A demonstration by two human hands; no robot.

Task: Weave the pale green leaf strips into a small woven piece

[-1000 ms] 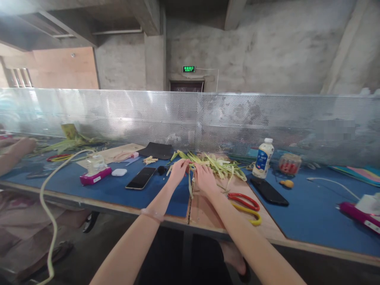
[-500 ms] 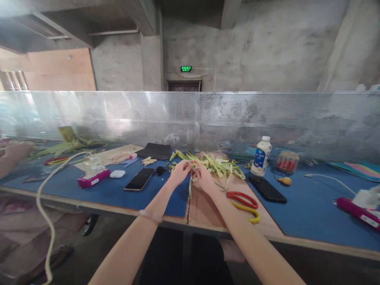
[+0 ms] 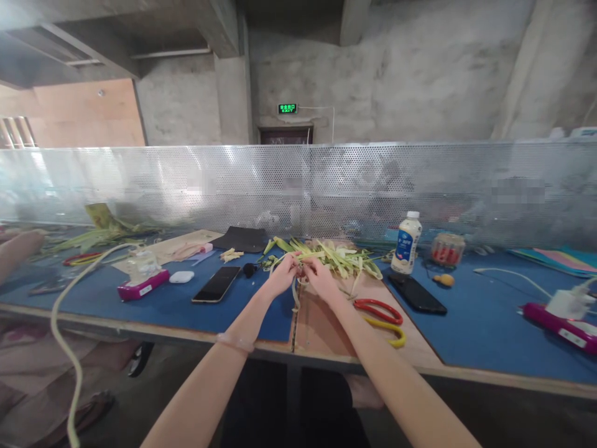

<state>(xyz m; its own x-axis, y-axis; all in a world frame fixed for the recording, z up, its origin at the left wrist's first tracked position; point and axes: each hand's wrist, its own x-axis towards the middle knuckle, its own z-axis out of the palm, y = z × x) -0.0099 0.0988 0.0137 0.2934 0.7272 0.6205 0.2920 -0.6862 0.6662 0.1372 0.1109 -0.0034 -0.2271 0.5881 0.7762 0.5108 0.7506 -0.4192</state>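
Note:
My left hand [image 3: 281, 276] and my right hand [image 3: 321, 277] meet over the near edge of a pile of green and pale leaf strips [image 3: 332, 256]. Both pinch one thin leaf strip [image 3: 295, 295] whose loose end hangs down between them. The pile lies on a brown board [image 3: 326, 326] set on the blue table [image 3: 480, 317]. A bracelet sits on my left wrist.
Red scissors [image 3: 379, 308] and yellow scissors [image 3: 392, 333] lie right of my hands. A black phone [image 3: 217, 284] lies left, another phone [image 3: 415, 294] and a white bottle [image 3: 403, 242] right. A perforated metal screen [image 3: 420, 186] runs behind. Another person's hand [image 3: 18, 246] works at far left.
My hands lifted off the pile and drew together, pinching a strip that now dangles between them. The camera shifted slightly right.

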